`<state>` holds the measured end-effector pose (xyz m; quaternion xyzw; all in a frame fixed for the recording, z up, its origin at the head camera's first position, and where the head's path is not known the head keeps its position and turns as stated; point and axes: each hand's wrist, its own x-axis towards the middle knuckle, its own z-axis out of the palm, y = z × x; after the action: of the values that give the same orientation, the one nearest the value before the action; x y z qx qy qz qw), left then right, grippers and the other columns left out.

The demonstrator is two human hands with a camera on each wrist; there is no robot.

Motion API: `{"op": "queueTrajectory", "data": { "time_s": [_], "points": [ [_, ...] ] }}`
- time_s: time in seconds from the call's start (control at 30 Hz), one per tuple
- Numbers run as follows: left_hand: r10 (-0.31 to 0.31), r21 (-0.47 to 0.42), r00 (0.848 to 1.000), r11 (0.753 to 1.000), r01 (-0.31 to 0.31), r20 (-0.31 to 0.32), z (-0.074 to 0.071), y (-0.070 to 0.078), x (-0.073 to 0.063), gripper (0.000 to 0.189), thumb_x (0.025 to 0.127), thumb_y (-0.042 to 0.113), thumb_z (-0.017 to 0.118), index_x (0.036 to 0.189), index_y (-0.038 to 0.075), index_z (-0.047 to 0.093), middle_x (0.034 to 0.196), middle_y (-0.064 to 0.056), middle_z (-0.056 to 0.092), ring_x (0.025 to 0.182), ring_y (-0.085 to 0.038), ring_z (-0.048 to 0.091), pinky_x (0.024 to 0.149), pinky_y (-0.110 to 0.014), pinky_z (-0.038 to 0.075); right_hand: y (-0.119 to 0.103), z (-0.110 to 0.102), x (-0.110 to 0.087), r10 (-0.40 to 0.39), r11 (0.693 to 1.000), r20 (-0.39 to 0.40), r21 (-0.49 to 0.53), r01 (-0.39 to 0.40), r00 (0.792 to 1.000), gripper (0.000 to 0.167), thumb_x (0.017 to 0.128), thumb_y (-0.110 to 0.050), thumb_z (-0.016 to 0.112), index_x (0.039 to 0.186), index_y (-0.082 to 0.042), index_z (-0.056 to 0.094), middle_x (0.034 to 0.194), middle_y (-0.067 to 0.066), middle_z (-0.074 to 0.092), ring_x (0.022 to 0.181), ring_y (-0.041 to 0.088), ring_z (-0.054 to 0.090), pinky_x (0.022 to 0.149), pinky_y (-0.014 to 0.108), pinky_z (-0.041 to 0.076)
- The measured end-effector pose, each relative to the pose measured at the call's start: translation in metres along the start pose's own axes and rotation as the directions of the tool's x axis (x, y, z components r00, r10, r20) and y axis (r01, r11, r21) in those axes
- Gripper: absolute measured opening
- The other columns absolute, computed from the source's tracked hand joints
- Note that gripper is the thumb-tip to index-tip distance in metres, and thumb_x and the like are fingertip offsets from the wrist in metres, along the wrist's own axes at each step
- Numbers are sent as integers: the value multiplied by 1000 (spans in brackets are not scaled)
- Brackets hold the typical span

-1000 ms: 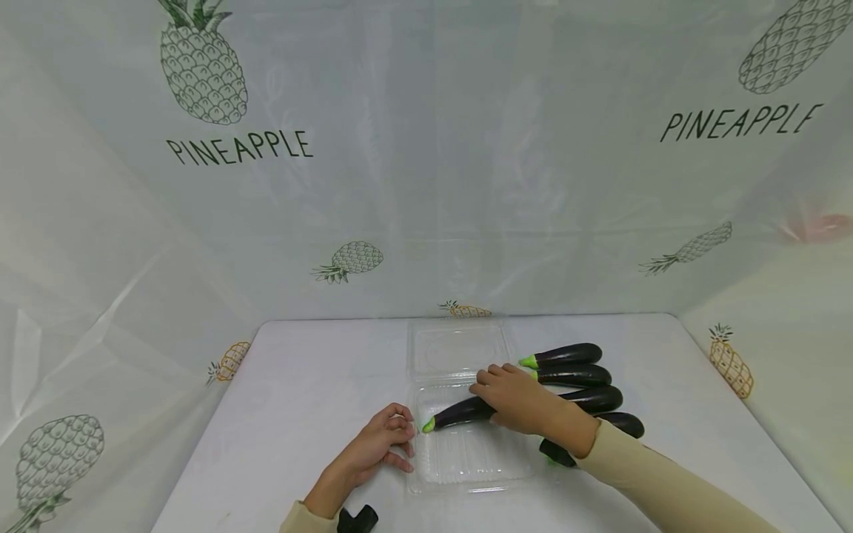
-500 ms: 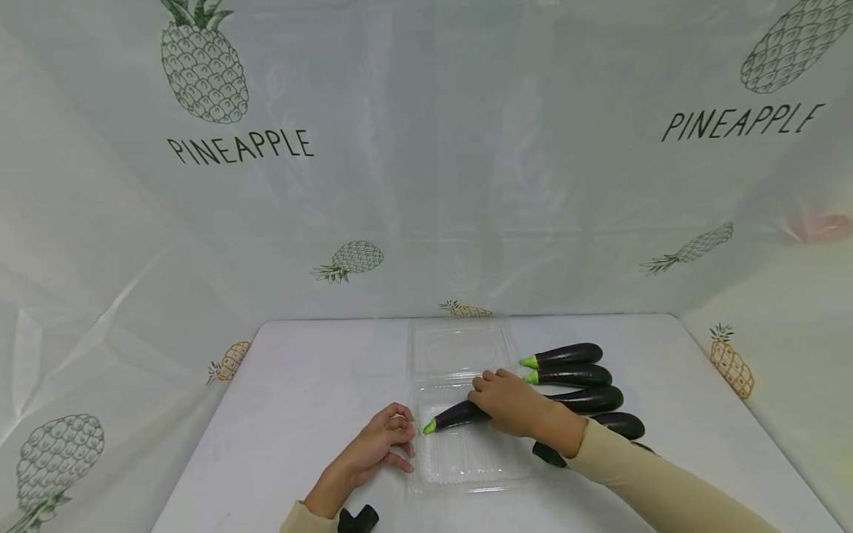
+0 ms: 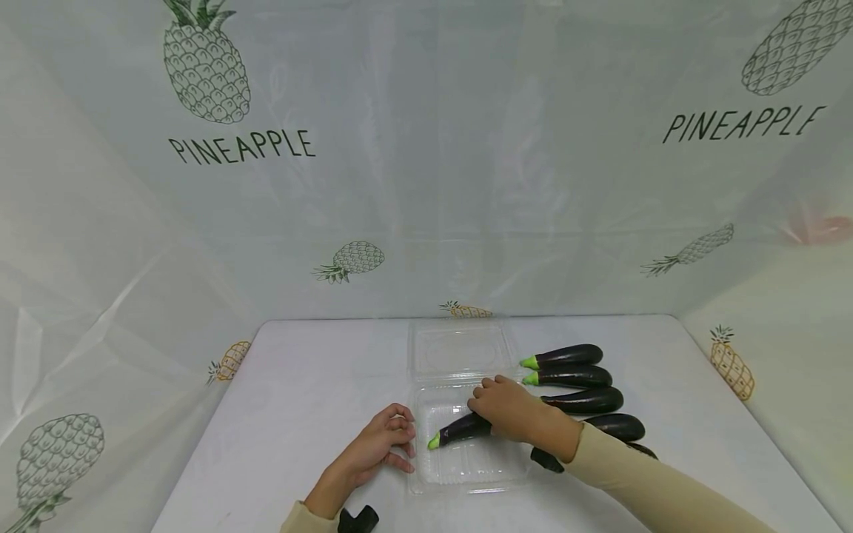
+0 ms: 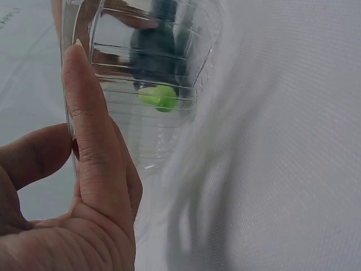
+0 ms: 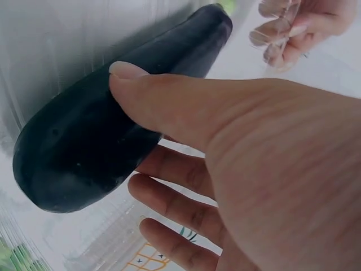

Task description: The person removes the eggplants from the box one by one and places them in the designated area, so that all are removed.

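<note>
A dark purple eggplant point(image 3: 463, 429) with a green stem end lies at a slant over the base of a clear plastic clamshell container point(image 3: 466, 474). My right hand point(image 3: 506, 409) grips its thicker end from above. In the right wrist view the thumb presses along the eggplant point(image 5: 84, 141), with the other fingers on its far side. My left hand point(image 3: 380, 444) pinches the container's left rim between thumb and fingers. Through the clear wall in the left wrist view, the green stem end point(image 4: 161, 97) shows near the bottom of the container.
Several eggplants point(image 3: 583, 400) lie in a column to the right of the container, stems pointing left, some partly behind the right sleeve. The container's lid point(image 3: 460, 352) lies folded back on the white table point(image 3: 320, 370). A pineapple-print sheet point(image 3: 466, 185) hangs behind.
The right hand has shifted slightly left with the eggplant, whose stem end has come nearer to me and a little right inside the container. The left hand has stayed at the rim.
</note>
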<state>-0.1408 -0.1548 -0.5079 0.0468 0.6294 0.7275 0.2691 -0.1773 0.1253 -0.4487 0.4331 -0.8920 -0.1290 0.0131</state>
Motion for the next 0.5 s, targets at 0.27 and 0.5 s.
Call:
{"op": "queueTrajectory", "data": {
  "time_s": [0.27, 0.5],
  "points": [
    [-1, -3, 1000, 1000, 1, -4, 0, 0, 0, 22, 105, 3, 55, 124, -1, 44, 93, -3, 54, 78, -15, 60, 61, -29, 64, 4, -11, -8, -1, 1000, -71, -5, 1, 997, 34, 78, -23, 95, 104, -15, 75, 96, -3, 70, 92, 17, 63, 82, 32, 56],
    [-3, -3, 1000, 1000, 3, -4, 0, 0, 0, 22, 105, 4, 55, 123, -1, 44, 92, -2, 54, 78, -15, 60, 61, -29, 64, 11, -29, -20, 2, 1000, -172, -21, -6, 985, 39, 75, -27, 97, 104, -16, 73, 96, -4, 68, 94, 18, 63, 83, 33, 57]
  ]
}}
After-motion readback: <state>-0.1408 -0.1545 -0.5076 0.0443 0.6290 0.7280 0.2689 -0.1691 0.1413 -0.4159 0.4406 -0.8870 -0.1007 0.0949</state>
